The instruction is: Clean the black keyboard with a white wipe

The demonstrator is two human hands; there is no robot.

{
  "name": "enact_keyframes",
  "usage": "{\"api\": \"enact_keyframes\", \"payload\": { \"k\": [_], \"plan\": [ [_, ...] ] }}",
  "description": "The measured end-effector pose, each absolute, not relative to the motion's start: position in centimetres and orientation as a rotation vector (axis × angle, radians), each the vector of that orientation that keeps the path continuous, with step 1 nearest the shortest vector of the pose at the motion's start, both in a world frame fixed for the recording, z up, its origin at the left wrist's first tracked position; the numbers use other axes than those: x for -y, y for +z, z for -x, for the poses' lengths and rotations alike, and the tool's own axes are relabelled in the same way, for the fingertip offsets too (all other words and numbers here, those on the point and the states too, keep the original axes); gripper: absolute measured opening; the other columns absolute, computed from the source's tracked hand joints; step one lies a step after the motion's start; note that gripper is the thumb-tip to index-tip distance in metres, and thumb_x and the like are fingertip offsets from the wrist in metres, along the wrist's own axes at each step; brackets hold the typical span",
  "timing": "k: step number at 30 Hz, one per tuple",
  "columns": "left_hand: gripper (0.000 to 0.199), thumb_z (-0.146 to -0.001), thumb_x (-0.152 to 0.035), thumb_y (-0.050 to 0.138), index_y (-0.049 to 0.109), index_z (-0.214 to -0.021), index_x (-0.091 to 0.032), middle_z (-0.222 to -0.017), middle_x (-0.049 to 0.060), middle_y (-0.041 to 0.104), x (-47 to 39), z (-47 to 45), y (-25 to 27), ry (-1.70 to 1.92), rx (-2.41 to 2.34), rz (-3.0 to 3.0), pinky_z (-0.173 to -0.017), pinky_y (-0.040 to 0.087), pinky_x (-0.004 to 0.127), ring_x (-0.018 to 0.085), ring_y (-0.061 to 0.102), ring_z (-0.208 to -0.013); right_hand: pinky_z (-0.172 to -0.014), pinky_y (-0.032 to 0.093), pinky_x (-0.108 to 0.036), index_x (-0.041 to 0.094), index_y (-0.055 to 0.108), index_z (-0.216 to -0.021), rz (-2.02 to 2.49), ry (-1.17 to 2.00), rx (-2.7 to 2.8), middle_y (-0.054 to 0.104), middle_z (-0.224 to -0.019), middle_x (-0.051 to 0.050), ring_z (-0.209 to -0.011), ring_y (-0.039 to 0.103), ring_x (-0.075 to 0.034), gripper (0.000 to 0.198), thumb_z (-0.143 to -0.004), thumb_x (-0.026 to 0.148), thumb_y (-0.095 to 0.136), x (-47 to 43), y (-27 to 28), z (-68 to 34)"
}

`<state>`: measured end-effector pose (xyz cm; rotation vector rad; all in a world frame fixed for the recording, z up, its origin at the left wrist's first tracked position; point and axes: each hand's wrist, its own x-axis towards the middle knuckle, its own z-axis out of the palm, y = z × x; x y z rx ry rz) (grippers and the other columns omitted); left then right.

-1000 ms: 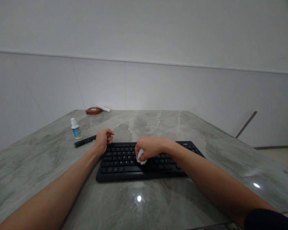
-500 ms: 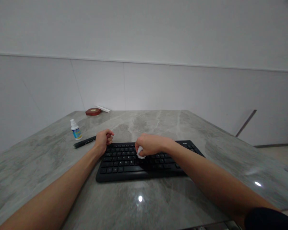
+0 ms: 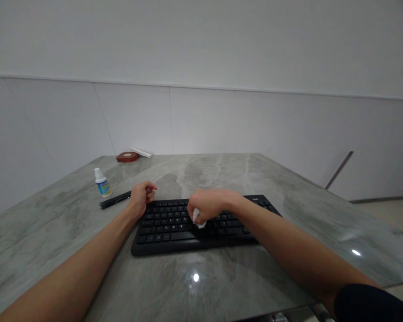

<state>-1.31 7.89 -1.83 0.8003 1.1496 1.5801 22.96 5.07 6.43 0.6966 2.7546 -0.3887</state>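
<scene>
A black keyboard (image 3: 188, 245) lies flat on the grey marbled table. My right hand (image 3: 206, 203) is closed around a crumpled white tissue (image 3: 199, 219), pressing it down on the keys near the middle. Part of the tissue is hidden inside the fingers. At the keyboard's far left corner rests my left hand (image 3: 141, 198), its heel against the edge and its fingers loosely curled and apart, with nothing seen in them. Just left of that hand is a black pen (image 3: 115, 200), its right end next to the wrist.
A small white spray bottle (image 3: 102, 183) with a blue label stands on the left. Farther back lie a reddish-brown box (image 3: 126, 157) and a white flat object (image 3: 142, 153). A dark-edged object (image 3: 289, 315) shows at the near edge. A pale wall (image 3: 201, 120) rises behind the table (image 3: 221, 172).
My right hand and the tissue have moved slightly right and towards me over the keys. The left hand keeps its place by the keyboard corner. The whole view has shifted a little.
</scene>
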Motion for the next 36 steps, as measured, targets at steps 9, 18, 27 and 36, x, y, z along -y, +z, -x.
{"api": "enact_keyframes", "payload": {
  "k": [9, 18, 27, 36],
  "plan": [
    [0.013, -0.051, -0.017, 0.059, 0.046, -0.05, -0.016, -0.04, -0.011, 0.022, -7.9, 1.4, -1.9, 1.573, -1.143, -0.804, -0.031, 0.012, 0.016, 0.003, 0.017, -0.032, -0.063, 0.042, -0.024, 0.014, 0.077, -0.097, -0.848, -0.305, -2.744, 0.075, -0.089, -0.007, -0.078, 0.066, -0.018, 0.027, -0.072, 0.02, 0.067, -5.6, 6.7, -23.6],
    [0.011, -0.052, -0.017, 0.059, 0.048, -0.051, -0.016, -0.039, -0.01, 0.023, -8.0, 1.4, -1.9, 1.574, -1.154, -0.805, -0.031, 0.013, 0.016, 0.003, 0.017, -0.032, -0.054, 0.043, -0.025, 0.013, 0.076, -0.09, -1.006, -0.437, -2.468, 0.07, -0.067, -0.004, -0.058, 0.064, -0.017, 0.025, -0.067, 0.018, 0.068, -5.6, 6.9, -24.2],
    [0.01, -0.05, -0.018, 0.059, 0.051, -0.047, -0.015, -0.038, -0.01, 0.022, -7.9, 1.3, -1.7, 1.583, -1.16, -0.808, -0.028, 0.014, 0.014, 0.003, 0.017, -0.032, -0.052, 0.045, -0.024, 0.013, 0.074, -0.087, -0.949, -0.472, -2.433, 0.069, -0.068, -0.003, -0.057, 0.064, -0.016, 0.02, -0.069, 0.017, 0.069, -5.0, 7.4, -23.8],
    [0.01, -0.049, -0.017, 0.06, 0.051, -0.047, -0.014, -0.039, -0.01, 0.023, -7.8, 1.2, -1.7, 1.585, -1.173, -0.81, -0.028, 0.014, 0.014, 0.002, 0.018, -0.031, -0.053, 0.047, -0.024, 0.012, 0.073, -0.085, -0.901, -0.433, -2.504, 0.068, -0.065, -0.003, -0.057, 0.065, -0.017, 0.017, -0.069, 0.015, 0.069, -4.8, 7.3, -23.8]
  ]
}}
